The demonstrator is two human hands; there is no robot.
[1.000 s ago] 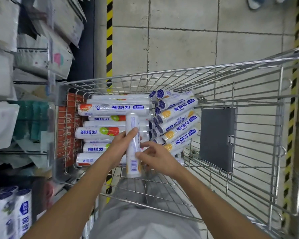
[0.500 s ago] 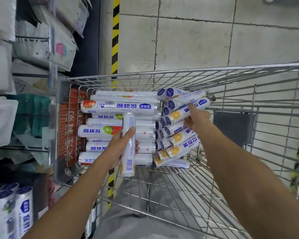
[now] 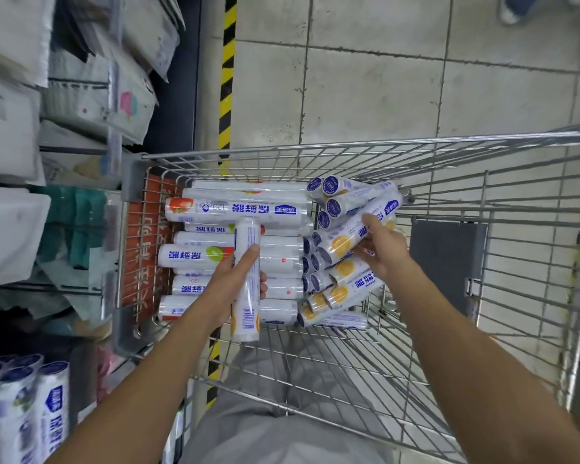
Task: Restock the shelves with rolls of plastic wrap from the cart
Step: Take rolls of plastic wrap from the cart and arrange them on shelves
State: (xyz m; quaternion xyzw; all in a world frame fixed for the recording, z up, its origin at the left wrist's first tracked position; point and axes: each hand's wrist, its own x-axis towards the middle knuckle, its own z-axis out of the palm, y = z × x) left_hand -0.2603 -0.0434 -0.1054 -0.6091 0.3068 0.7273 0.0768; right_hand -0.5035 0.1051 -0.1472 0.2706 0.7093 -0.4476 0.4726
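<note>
Right hand (image 3: 382, 252) now grips top roll (image 3: 340, 244) | cart (image 3: 348, 145): 2 roll stacks (image 3: 238, 209)

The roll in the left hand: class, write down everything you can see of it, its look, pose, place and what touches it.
The held roll is a slim white cylinder in glossy clear film, with blue print along its length, a barcode and an orange fruit picture near the end closest to the person. It points away from the person, above the stacked rolls in the cart. The left hand grips its middle.
</note>
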